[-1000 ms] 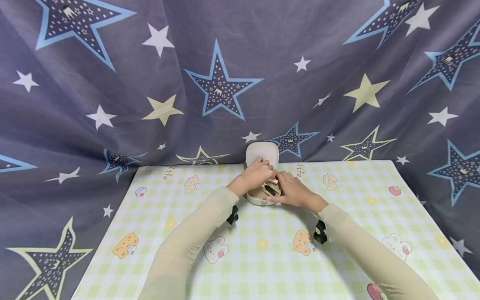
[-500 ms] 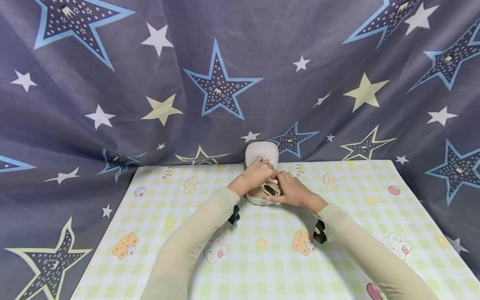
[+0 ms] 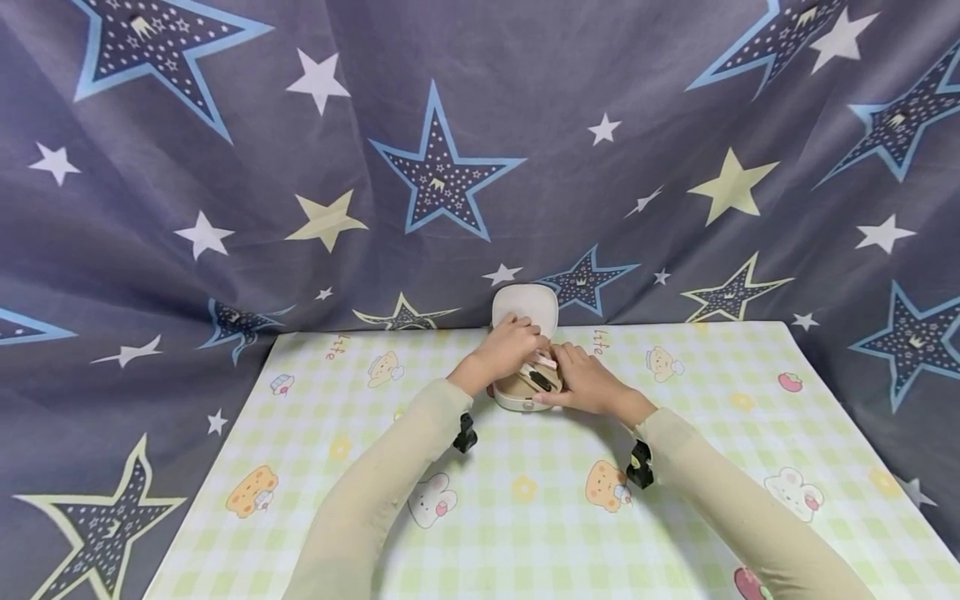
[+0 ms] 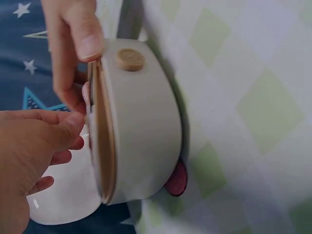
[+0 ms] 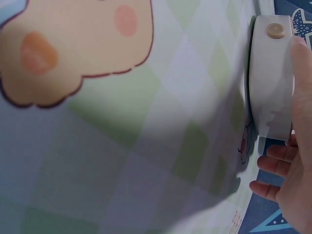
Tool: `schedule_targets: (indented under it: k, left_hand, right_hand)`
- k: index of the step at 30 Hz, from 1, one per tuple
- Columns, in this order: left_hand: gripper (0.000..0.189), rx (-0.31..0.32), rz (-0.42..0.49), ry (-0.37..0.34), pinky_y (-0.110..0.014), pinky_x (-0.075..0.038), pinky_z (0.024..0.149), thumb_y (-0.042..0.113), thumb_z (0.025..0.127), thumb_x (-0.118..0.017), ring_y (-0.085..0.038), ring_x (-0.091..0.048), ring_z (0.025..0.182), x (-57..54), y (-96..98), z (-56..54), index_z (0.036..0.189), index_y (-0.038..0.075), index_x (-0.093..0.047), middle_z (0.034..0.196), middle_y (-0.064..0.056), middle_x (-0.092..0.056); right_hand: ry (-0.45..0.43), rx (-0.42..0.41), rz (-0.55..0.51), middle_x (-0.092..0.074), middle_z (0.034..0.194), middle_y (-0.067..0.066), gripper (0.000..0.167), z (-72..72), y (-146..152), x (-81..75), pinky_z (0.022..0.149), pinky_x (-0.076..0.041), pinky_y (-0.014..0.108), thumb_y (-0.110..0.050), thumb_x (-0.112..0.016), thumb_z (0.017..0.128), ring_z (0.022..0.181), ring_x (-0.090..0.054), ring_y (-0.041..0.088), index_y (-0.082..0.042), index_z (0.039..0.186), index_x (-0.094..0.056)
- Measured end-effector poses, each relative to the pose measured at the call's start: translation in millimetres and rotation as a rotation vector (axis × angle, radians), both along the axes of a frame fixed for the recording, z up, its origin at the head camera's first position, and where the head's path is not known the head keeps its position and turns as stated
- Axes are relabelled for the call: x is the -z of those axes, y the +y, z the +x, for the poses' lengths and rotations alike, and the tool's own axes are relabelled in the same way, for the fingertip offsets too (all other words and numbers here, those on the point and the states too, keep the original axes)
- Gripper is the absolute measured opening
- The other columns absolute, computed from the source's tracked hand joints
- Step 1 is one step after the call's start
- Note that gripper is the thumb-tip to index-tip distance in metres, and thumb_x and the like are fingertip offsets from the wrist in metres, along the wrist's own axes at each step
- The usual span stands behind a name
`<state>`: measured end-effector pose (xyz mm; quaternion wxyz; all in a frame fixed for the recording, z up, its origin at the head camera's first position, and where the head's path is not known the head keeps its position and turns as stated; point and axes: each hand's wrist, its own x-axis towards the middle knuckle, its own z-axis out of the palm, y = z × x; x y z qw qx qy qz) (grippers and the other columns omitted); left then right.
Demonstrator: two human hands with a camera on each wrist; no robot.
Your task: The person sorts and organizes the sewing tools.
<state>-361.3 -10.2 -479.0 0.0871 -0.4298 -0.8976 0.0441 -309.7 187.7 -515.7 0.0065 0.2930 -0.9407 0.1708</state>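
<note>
A small white case (image 3: 517, 403) with a tan inside stands at the back of the table, its lid (image 3: 525, 302) raised. A black oblong piece (image 3: 540, 381) and a pinkish piece (image 3: 546, 361) lie in it. My left hand (image 3: 512, 346) is over the opening; in the left wrist view its thumb and index fingertips meet right at the case's edge, and I cannot tell what is between them. My right hand (image 3: 591, 382) grips the case's right side, thumb on the front rim near a round tan button (image 4: 130, 59), fingers round the side.
A light green checked cloth (image 3: 480, 533) with cartoon prints covers the table. Behind it hangs a dark curtain (image 3: 585, 200) with stars, close behind the raised lid. A dark red shape (image 4: 178, 179) shows at the case's base.
My left hand has shifted slightly left, showing a little more of the pinkish piece. The right hand keeps its place on the case.
</note>
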Motion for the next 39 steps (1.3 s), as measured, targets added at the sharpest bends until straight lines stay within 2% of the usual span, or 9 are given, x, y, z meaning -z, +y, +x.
schedule_targets:
  k: [6,12,18,21,25,29,32,34,39]
  left_hand:
    - [0.030,-0.026,0.133,-0.011,-0.042,-0.044,0.099,0.037,0.096,-0.069,-0.020,-0.061,0.111,-16.9,-19.7,12.3,0.122,0.022,-0.071,0.117,0.002,-0.072]
    - [0.038,-0.064,0.268,-0.029,-0.044,-0.042,0.103,0.040,0.092,-0.074,-0.022,-0.061,0.112,-35.3,-44.2,32.0,0.123,0.019,-0.071,0.115,0.000,-0.072]
    - [0.041,-0.100,0.382,0.013,-0.046,-0.042,0.105,0.036,0.085,-0.080,-0.021,-0.060,0.106,-40.3,-81.1,51.2,0.121,0.019,-0.072,0.112,0.002,-0.073]
    - [0.044,-0.132,0.429,0.008,-0.046,-0.041,0.103,0.036,0.084,-0.081,-0.021,-0.060,0.104,-40.0,-101.7,60.3,0.123,0.019,-0.072,0.110,0.001,-0.073]
    - [0.045,-0.196,0.453,-0.014,-0.044,-0.041,0.094,0.038,0.083,-0.081,-0.020,-0.058,0.098,-36.5,-129.1,70.9,0.124,0.020,-0.071,0.105,0.001,-0.073]
    - [0.043,-0.249,0.470,-0.047,-0.047,-0.041,0.097,0.037,0.082,-0.081,-0.022,-0.058,0.099,-29.6,-152.3,77.2,0.120,0.019,-0.072,0.102,0.000,-0.072]
    - [0.042,-0.286,0.462,-0.077,-0.050,-0.039,0.104,0.036,0.081,-0.081,-0.024,-0.060,0.106,-22.0,-166.7,79.3,0.118,0.017,-0.072,0.101,0.000,-0.072]
    - [0.042,-0.311,0.441,-0.097,-0.050,-0.039,0.104,0.036,0.080,-0.080,-0.024,-0.060,0.107,-16.0,-175.4,80.4,0.116,0.017,-0.073,0.100,0.000,-0.072]
    - [0.040,-0.345,0.386,-0.136,-0.050,-0.041,0.102,0.034,0.077,-0.081,-0.024,-0.062,0.103,-2.3,-194.9,87.5,0.112,0.016,-0.073,0.100,-0.004,-0.074]
  right_hand:
    - [-0.007,0.001,-0.001,-0.056,0.124,0.014,0.091,-1.5,-2,0.5,0.084,-0.049,0.045,-0.062,-0.070,0.086,0.105,-0.053,0.027,-0.002,0.148,-0.041]
    - [0.005,0.009,-0.014,-0.056,0.112,0.010,0.085,-2.5,-5,-2.8,0.076,-0.044,0.038,-0.057,-0.076,0.083,0.094,-0.049,0.023,0.000,0.139,-0.048]
    - [-0.018,0.020,-0.040,-0.056,0.104,0.007,0.082,-3.2,-11,-6.4,0.075,-0.041,0.035,-0.058,-0.079,0.080,0.091,-0.046,0.021,0.000,0.133,-0.053]
    - [-0.046,0.043,-0.036,-0.057,0.104,0.006,0.082,-2.8,-13,-9.1,0.077,-0.041,0.036,-0.060,-0.080,0.078,0.091,-0.046,0.021,-0.003,0.131,-0.054]
    - [-0.067,0.057,-0.021,-0.058,0.106,0.006,0.081,-3.8,-15,-12.2,0.079,-0.042,0.038,-0.061,-0.081,0.076,0.093,-0.048,0.023,-0.004,0.128,-0.056]
    - [-0.089,0.075,-0.029,-0.059,0.104,0.008,0.074,-3.2,-15,-17.0,0.080,-0.042,0.040,-0.059,-0.083,0.075,0.093,-0.047,0.025,-0.005,0.119,-0.059]
    - [-0.112,0.092,-0.028,-0.058,0.100,0.008,0.068,-1.8,-14,-19.4,0.079,-0.040,0.039,-0.058,-0.083,0.075,0.091,-0.045,0.024,-0.007,0.112,-0.058]
    - [-0.121,0.098,-0.028,-0.057,0.099,0.007,0.066,-0.4,-14,-21.0,0.077,-0.039,0.038,-0.059,-0.083,0.075,0.090,-0.044,0.024,-0.008,0.109,-0.058]
    - [-0.117,0.105,-0.035,-0.058,0.101,0.007,0.071,2.9,-14,-23.1,0.077,-0.040,0.039,-0.059,-0.084,0.074,0.091,-0.045,0.025,-0.007,0.115,-0.059]
